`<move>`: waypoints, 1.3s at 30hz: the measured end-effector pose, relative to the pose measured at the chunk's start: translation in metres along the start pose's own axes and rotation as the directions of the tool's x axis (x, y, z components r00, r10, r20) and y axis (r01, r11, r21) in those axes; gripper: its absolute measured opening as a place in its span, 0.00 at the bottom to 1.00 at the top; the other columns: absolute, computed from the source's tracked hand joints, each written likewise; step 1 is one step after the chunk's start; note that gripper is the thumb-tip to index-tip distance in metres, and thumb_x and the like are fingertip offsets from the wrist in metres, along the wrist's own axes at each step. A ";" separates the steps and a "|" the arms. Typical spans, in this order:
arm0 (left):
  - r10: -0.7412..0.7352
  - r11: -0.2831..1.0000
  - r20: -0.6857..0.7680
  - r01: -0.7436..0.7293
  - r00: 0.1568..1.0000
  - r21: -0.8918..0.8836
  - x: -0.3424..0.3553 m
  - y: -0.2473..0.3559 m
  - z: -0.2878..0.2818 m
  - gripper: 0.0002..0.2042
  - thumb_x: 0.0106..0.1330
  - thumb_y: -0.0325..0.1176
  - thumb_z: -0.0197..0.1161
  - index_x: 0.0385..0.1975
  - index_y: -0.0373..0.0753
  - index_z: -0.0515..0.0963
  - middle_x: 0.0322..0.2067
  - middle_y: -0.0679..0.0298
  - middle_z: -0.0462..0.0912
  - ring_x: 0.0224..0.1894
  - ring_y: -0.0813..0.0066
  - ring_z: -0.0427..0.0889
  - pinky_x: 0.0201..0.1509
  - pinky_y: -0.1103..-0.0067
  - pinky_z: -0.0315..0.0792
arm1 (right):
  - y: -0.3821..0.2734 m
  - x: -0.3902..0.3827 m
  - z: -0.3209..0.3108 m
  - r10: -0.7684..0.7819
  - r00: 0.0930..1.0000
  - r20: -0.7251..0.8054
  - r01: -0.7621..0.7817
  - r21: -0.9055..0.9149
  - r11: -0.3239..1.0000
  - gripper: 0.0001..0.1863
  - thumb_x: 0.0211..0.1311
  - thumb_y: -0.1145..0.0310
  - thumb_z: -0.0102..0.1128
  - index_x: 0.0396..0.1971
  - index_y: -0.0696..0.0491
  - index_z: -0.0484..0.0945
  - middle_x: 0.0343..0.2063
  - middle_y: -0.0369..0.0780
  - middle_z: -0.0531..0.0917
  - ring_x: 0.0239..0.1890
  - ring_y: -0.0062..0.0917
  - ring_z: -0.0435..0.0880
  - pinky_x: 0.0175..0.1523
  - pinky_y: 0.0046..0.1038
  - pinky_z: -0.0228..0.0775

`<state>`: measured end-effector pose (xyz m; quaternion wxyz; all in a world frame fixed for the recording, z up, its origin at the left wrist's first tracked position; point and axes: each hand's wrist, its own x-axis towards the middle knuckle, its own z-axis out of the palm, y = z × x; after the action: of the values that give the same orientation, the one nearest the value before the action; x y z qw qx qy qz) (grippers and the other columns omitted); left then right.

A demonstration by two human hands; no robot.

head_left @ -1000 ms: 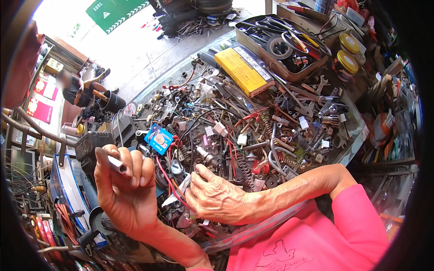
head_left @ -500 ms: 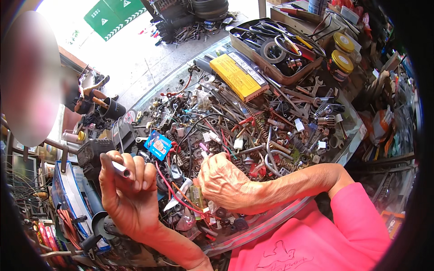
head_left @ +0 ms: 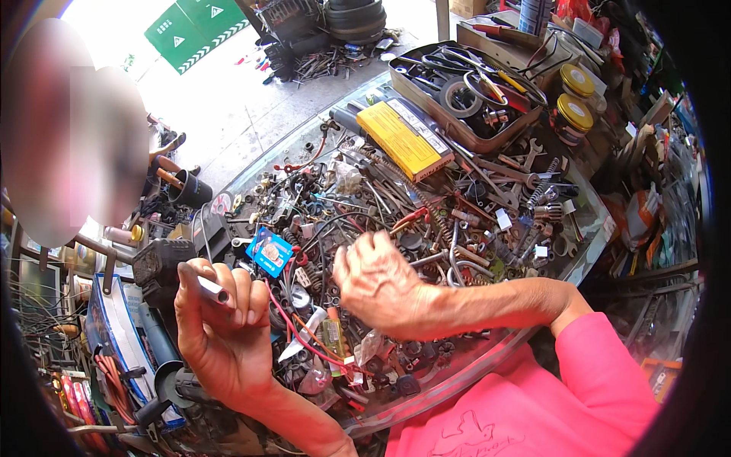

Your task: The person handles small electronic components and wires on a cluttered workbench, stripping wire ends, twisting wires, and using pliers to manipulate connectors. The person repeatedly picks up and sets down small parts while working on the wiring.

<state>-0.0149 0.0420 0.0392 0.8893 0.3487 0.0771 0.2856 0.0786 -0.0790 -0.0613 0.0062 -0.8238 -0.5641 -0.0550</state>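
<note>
Raised at the left, my left hand (head_left: pixel 228 327) is closed around a short metal tube (head_left: pixel 212 290), its open end showing between thumb and fingers. My right hand (head_left: pixel 381 286) is over the heap of small parts, palm down and slightly blurred. Its fingertips point into the heap, and what they touch is hidden. Springs, bolts, sockets and wires make up the heap. Close to my right wrist lie a white-bladed cutter (head_left: pixel 303 335) and red wires (head_left: pixel 285 316). A blue card packet (head_left: pixel 269 252) lies between my two hands.
A yellow box (head_left: pixel 403 137) lies across the heap's far side. Behind it stands a metal tray (head_left: pixel 487 141) of tools and a tape roll. Yellow-lidded jars (head_left: pixel 572 118) stand at the right. A black power-tool battery (head_left: pixel 161 266) is by my left hand. Another person sits at the far left.
My right hand has shifted slightly up and right over the heap, uncovering parts near the cutter. The left hand keeps hold of the tube, nearly still. The view has shifted a little.
</note>
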 end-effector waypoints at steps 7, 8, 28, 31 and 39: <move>-0.006 1.000 -0.001 0.006 1.000 0.000 0.000 0.000 -0.004 0.10 0.70 0.37 0.50 0.38 0.34 0.69 0.19 0.65 0.65 0.20 0.79 0.60 0.26 0.81 0.57 | -0.010 -0.016 -0.015 -0.203 0.974 -0.100 0.217 0.153 0.964 0.23 0.48 0.61 0.57 0.40 0.64 0.74 0.30 0.49 0.78 0.35 0.36 0.76 0.38 0.36 0.64; -0.007 1.000 -0.003 0.007 1.000 0.000 0.000 -0.001 -0.005 0.10 0.70 0.37 0.50 0.38 0.34 0.69 0.19 0.65 0.65 0.20 0.79 0.60 0.26 0.81 0.57 | -0.006 -0.018 -0.018 -0.218 0.972 -0.085 0.232 0.251 0.940 0.22 0.49 0.62 0.57 0.39 0.63 0.74 0.30 0.48 0.78 0.35 0.36 0.76 0.38 0.36 0.64; -0.034 0.999 0.054 0.034 0.998 -0.007 0.000 -0.002 -0.006 0.11 0.71 0.37 0.49 0.40 0.33 0.69 0.21 0.65 0.62 0.22 0.79 0.58 0.26 0.81 0.57 | 0.006 -0.002 -0.021 -0.135 0.986 0.100 0.090 0.361 0.928 0.26 0.65 0.50 0.44 0.41 0.63 0.74 0.31 0.50 0.78 0.39 0.40 0.76 0.49 0.40 0.60; -0.017 1.000 0.031 0.017 0.999 -0.010 0.000 -0.002 -0.003 0.11 0.70 0.37 0.50 0.40 0.34 0.68 0.20 0.65 0.64 0.21 0.79 0.60 0.26 0.81 0.57 | 0.036 0.007 -0.024 -0.105 0.990 0.091 0.062 0.391 0.918 0.25 0.69 0.51 0.39 0.38 0.60 0.74 0.34 0.46 0.79 0.42 0.36 0.77 0.51 0.39 0.61; -0.008 1.000 0.000 0.008 1.000 -0.006 -0.001 0.000 -0.001 0.11 0.71 0.37 0.49 0.38 0.33 0.68 0.19 0.63 0.65 0.20 0.79 0.61 0.25 0.81 0.58 | 0.100 0.023 -0.044 -0.154 0.960 0.234 -0.067 0.725 0.685 0.29 0.68 0.44 0.38 0.29 0.58 0.74 0.25 0.51 0.78 0.35 0.48 0.78 0.42 0.44 0.66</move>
<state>-0.0158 0.0417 0.0383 0.8914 0.3459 0.0774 0.2823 0.1766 -0.0972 -0.0106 0.2519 -0.7391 -0.5543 0.2882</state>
